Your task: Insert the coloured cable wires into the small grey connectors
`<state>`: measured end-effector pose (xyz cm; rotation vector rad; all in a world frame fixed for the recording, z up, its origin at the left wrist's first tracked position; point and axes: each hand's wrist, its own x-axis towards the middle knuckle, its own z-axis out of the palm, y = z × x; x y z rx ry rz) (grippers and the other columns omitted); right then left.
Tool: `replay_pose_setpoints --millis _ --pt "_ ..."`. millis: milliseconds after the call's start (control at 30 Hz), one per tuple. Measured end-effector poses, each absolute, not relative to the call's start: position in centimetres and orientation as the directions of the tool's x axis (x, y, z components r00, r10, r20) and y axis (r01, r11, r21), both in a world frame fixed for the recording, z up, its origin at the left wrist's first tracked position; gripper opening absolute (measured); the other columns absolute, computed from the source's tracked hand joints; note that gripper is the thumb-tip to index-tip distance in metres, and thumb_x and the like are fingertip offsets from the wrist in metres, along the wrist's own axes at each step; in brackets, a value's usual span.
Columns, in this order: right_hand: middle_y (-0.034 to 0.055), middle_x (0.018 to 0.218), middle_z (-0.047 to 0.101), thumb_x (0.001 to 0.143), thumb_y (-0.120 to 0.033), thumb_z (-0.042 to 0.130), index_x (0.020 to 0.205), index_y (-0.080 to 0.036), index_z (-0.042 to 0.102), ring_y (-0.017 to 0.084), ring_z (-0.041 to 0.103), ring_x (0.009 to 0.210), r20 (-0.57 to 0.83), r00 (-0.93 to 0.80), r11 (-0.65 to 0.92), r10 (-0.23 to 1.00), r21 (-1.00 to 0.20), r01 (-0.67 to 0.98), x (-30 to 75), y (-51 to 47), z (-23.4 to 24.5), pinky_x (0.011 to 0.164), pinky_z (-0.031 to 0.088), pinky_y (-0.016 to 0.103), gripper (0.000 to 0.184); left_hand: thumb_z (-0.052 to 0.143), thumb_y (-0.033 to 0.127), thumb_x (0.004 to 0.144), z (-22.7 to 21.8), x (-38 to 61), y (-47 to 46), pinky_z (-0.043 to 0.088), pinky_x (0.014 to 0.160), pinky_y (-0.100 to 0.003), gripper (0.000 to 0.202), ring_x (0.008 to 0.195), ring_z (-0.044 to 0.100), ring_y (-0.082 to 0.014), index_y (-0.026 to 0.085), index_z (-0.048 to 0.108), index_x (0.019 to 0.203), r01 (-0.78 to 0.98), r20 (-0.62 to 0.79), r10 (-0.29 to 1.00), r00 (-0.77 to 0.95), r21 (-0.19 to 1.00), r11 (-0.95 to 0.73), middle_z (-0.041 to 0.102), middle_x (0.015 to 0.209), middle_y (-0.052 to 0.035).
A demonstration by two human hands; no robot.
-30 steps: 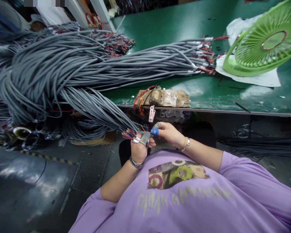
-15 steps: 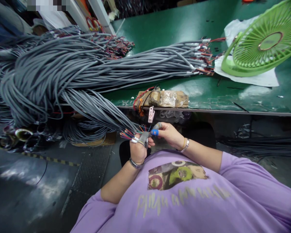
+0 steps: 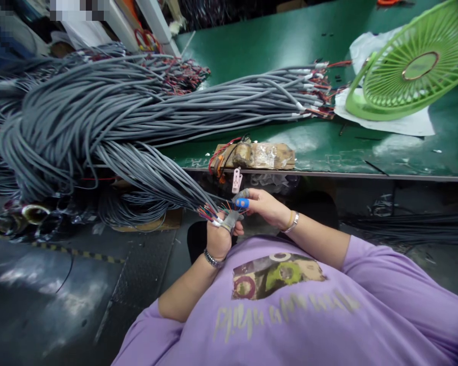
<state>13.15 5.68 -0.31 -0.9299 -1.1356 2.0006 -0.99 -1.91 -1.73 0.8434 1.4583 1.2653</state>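
Observation:
My left hand point(image 3: 218, 238) is closed around the end of a grey cable from the big bundle point(image 3: 99, 117), its thumb wrapped in grey tape. Thin coloured wires point(image 3: 209, 211) fan out of that cable end just above my fist. My right hand point(image 3: 265, 207), with a blue cap on one fingertip and tape on another, pinches at those wire tips. Both hands sit just below the front edge of the green table point(image 3: 320, 147), in front of my purple shirt.
A green fan point(image 3: 412, 66) lies on white paper at the right. A taped wooden block with red wires point(image 3: 254, 155) sits at the table edge, a small white clip point(image 3: 235, 180) hanging under it. More cable coils lie on the dark floor point(image 3: 41, 284) at left.
My right hand has lifted slightly and its blue-capped finger has moved closer to the coloured wire tips. My left hand keeps its hold on the cable end.

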Motion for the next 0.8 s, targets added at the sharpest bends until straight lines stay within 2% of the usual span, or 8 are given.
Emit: replay_pose_setpoints --millis 167,267,400,500,600,700,800 --pt "-0.0017 0.061 0.058 0.056 -0.044 0.083 0.065 -0.014 0.06 0.008 0.048 0.057 -0.246 -0.496 -0.391 0.833 -0.896 -0.212 12.5 5.4 -0.4 0.056 0.036 0.023 0.04 0.069 0.044 0.074 -1.8 -1.1 -2.0 0.045 0.039 -0.02 0.033 0.038 0.058 -0.011 0.017 0.058 0.06 -0.083 -0.239 0.936 -0.259 0.971 0.225 0.062 0.049 0.001" --pt "-0.0036 0.057 0.054 0.055 -0.045 0.083 0.064 -0.015 0.057 0.008 0.045 0.054 -0.298 -0.438 -0.433 0.848 -0.867 -0.247 12.5 5.5 -1.4 0.053 0.035 0.022 0.041 0.069 0.045 0.072 -1.6 -1.0 -2.0 0.046 0.039 -0.02 0.032 0.038 0.057 -0.0107 0.017 0.059 0.062 -0.116 -0.247 0.933 -0.263 0.968 0.223 0.062 0.049 0.0009" --pt "-0.008 0.05 0.041 0.054 -0.045 0.084 0.061 -0.017 0.05 0.005 0.035 0.047 -0.391 -0.362 -0.508 0.846 -0.797 -0.327 13.1 6.4 -2.5 0.049 0.034 0.02 0.045 0.07 0.046 0.068 -0.7 -1.1 -1.8 0.043 0.037 -0.019 0.031 0.036 0.055 -0.01 0.016 0.062 0.065 -0.164 -0.279 0.93 -0.24 0.956 0.244 0.061 0.048 0.0008" --pt "-0.0053 0.056 0.048 0.062 -0.049 0.081 0.069 -0.016 0.056 0.005 0.038 0.049 -0.407 -0.401 -0.556 0.821 -0.73 -0.397 13.7 7.1 -2.5 0.05 0.038 0.02 0.042 0.072 0.046 0.065 0.0 -1.6 -1.5 0.04 0.033 -0.019 0.032 0.033 0.052 -0.0095 0.015 0.064 0.065 -0.182 -0.31 0.934 -0.176 0.943 0.278 0.059 0.045 0.0006" --pt "0.0 0.067 0.057 0.073 -0.055 0.072 0.078 -0.015 0.061 0.007 0.045 0.053 -0.418 -0.496 -0.626 0.761 -0.673 -0.393 13.7 7.8 -1.7 0.05 0.041 0.02 0.042 0.073 0.046 0.065 0.6 -2.4 -1.0 0.038 0.031 -0.019 0.033 0.031 0.049 -0.0097 0.014 0.066 0.064 -0.192 -0.33 0.941 -0.074 0.931 0.312 0.058 0.042 -0.0003" --pt "0.0024 0.075 0.061 0.075 -0.058 0.068 0.081 -0.015 0.062 0.007 0.046 0.055 -0.343 -0.634 -0.647 0.693 -0.684 -0.337 13.3 8.4 -0.6 0.049 0.04 0.02 0.044 0.074 0.045 0.064 1.1 -3.1 -0.4 0.037 0.03 -0.02 0.031 0.029 0.047 -0.0098 0.014 0.068 0.062 -0.212 -0.319 0.947 0.023 0.925 0.317 0.057 0.041 -0.0008" --pt "0.0005 0.071 0.058 0.069 -0.061 0.072 0.079 -0.015 0.062 0.007 0.041 0.053 -0.203 -0.662 -0.534 0.721 -0.771 -0.346 12.5 8.6 -0.1 0.047 0.034 0.02 0.048 0.075 0.045 0.063 1.4 -3.4 0.1 0.034 0.028 -0.02 0.031 0.027 0.045 -0.0101 0.015 0.067 0.061 -0.219 -0.295 0.953 0.068 0.927 0.303 0.055 0.039 -0.0007"
